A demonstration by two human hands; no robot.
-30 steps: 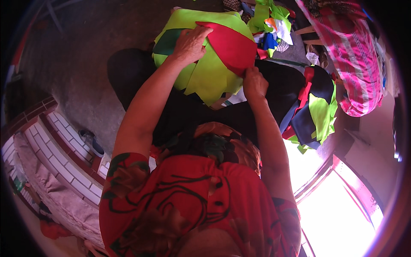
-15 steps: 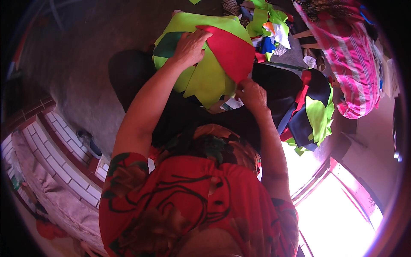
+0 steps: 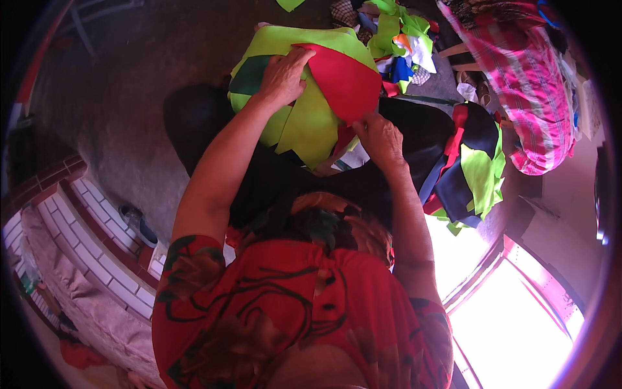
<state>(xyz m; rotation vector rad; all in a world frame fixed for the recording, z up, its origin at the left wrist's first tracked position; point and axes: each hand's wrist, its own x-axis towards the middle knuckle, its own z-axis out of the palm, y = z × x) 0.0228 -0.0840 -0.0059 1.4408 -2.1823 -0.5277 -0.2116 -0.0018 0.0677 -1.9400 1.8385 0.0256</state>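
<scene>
On my lap rests a rounded piece covered with overlapping fabric patches, lime-green and dark green among them. A large red fabric piece lies across its upper right side. My left hand is closed at the red piece's upper left corner, its fingertips pressing that corner against the patches beneath. At the lower right corner of the red piece, my right hand pinches the fabric between thumb and fingers. A darker red fold shows just left of that hand. The underside of the patched piece is hidden.
A heap of coloured cloth scraps lies on the floor beyond the piece. More lime, red and dark strips drape by my right knee. Pink plaid cloth hangs at far right. White-brick steps are at left, a bright opening lower right.
The right hand has shifted slightly up and left with the red piece's corner, and a darker red fold now shows below it. My left hand stays at the upper corner.
</scene>
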